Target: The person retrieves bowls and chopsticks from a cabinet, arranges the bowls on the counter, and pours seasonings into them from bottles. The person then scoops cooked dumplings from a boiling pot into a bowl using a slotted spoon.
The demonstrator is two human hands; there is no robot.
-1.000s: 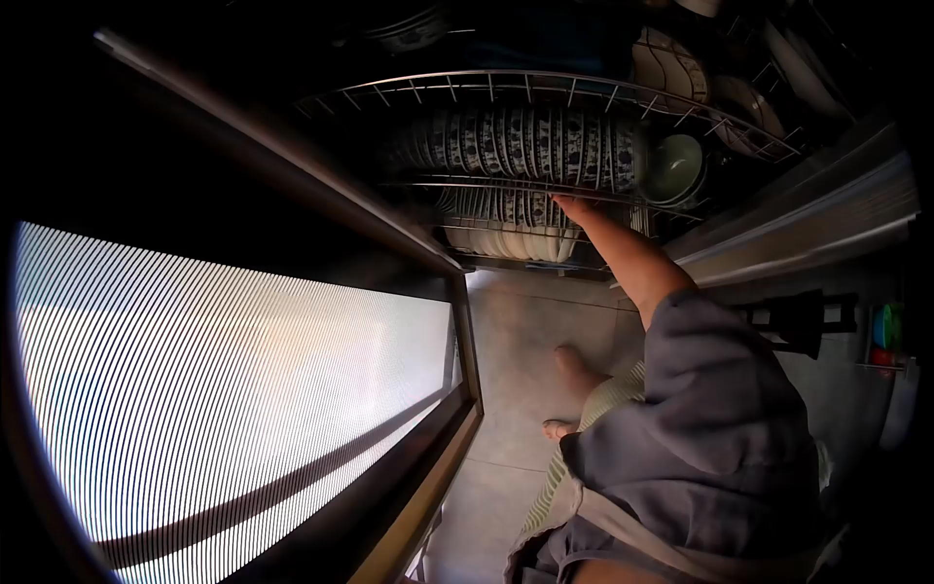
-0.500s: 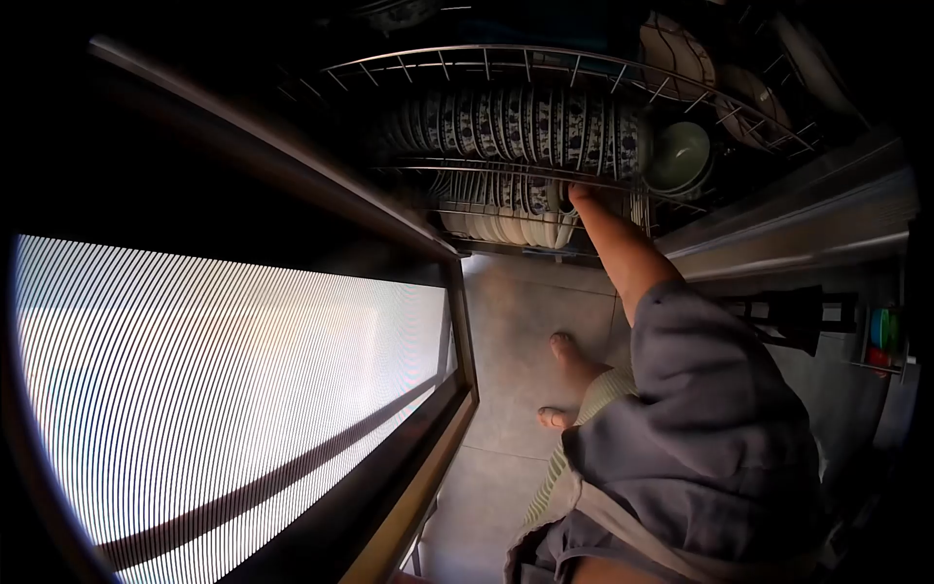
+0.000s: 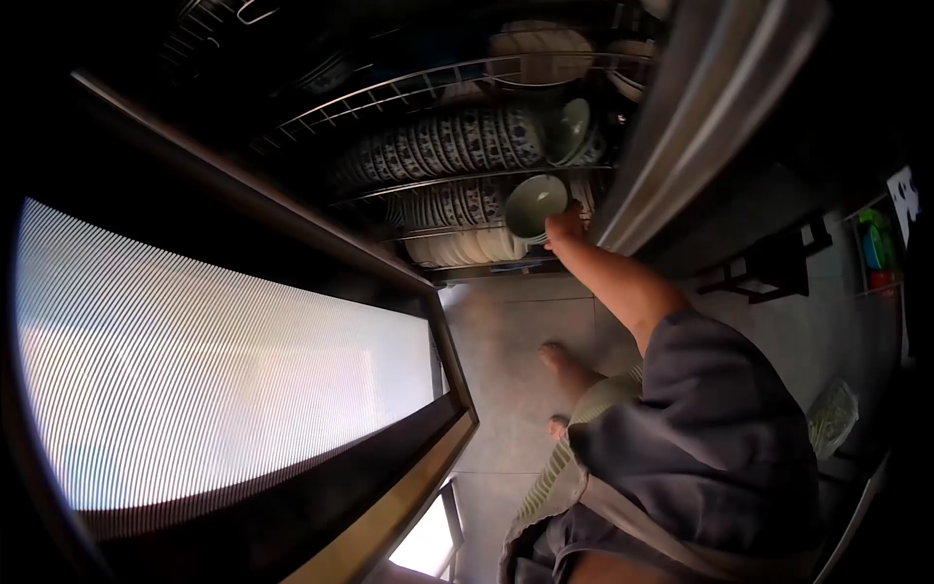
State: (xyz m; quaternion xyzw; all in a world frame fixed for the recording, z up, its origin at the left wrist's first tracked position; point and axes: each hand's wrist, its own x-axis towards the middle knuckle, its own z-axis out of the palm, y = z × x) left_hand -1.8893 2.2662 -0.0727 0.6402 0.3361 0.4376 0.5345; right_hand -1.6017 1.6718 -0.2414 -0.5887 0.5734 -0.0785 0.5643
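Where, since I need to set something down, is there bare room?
The floor is bare between the rack, the feet and the dark frame. The rack is crowded: patterned bowls, pale dishes beneath, a green bowl in the right hand. Its shadowy parts I cannot judge.

Right hand [image 3: 564, 229] now grips a green bowl [image 3: 536, 206], before the lower rack shelf; earlier, fingers at shelf wires. View swung, metal panel [image 3: 705, 107] steeper. Bag [image 3: 834, 419], probably clear plastic, newly visible right.

Deep shadow hides the left end of the upper patterned dishes [image 3: 449, 143].
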